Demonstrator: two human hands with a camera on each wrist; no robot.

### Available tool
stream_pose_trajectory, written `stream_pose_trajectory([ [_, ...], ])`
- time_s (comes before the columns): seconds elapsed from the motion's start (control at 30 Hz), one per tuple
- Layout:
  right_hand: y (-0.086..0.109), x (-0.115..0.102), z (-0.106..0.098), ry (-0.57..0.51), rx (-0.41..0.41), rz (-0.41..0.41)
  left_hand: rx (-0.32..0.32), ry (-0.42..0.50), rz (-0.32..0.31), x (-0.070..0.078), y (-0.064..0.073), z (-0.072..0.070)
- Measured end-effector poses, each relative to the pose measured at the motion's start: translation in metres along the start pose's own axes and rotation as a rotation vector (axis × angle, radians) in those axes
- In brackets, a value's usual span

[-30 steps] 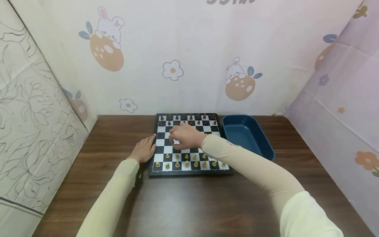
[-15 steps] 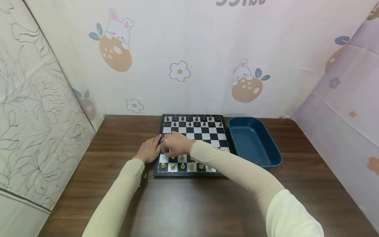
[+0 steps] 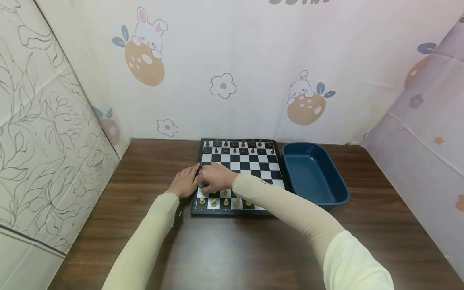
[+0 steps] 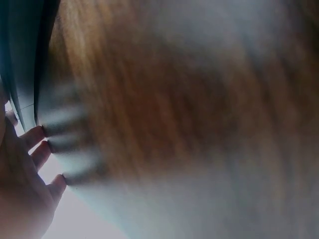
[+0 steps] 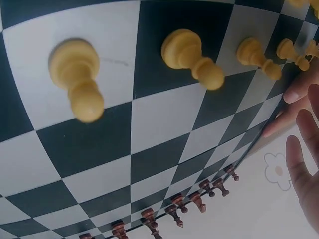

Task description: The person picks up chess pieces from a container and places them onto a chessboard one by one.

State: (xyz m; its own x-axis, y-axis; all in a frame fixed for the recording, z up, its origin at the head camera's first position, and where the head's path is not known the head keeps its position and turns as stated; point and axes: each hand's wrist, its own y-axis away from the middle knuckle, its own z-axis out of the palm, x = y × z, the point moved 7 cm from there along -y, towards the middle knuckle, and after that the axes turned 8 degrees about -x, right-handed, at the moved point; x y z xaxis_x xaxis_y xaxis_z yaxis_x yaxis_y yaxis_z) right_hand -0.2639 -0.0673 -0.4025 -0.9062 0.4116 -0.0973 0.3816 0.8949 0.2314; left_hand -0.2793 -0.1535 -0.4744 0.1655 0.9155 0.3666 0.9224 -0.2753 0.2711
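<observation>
A black-and-white chessboard (image 3: 235, 214) lies on the table. My left hand (image 3: 184, 182) stretches its fingers along the board's left edge. Over the board's left side, my right hand (image 3: 216, 177) is bent, its fingertips pinching a cream pawn at the left end of the pawn row; the pawn is mostly hidden by the fingers. Other cream pawns (image 5: 192, 57) stand upright in that row in the right wrist view. The near row has larger cream pieces (image 3: 226, 202), and reddish-brown pieces (image 3: 234, 143) fill the two far rows. In the left wrist view, spread fingers (image 4: 41, 154) show.
A deep blue tray (image 3: 315, 177) stands against the board's right side. The wooden table (image 3: 217, 245) runs back to a wall covering (image 3: 253, 108) printed with rabbits and flowers. My right sleeve (image 3: 290, 209) crosses the near right part of the board.
My right hand has moved left and slightly toward me, from the board's middle to its left edge. My left hand stays at the edge. The head view has shifted a little.
</observation>
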Motion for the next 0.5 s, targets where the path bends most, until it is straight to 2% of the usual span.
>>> stream_pose_trajectory([
  [0.33, 0.005, 0.007, 0.004, -0.02, -0.014, 0.011, -0.001, 0.011, -0.022, 0.002, -0.003, 0.001],
  [0.5, 0.03, 0.014, -0.014, -0.045, 0.028, 0.017, -0.003, 0.055, 0.013, -0.001, -0.004, -0.007],
])
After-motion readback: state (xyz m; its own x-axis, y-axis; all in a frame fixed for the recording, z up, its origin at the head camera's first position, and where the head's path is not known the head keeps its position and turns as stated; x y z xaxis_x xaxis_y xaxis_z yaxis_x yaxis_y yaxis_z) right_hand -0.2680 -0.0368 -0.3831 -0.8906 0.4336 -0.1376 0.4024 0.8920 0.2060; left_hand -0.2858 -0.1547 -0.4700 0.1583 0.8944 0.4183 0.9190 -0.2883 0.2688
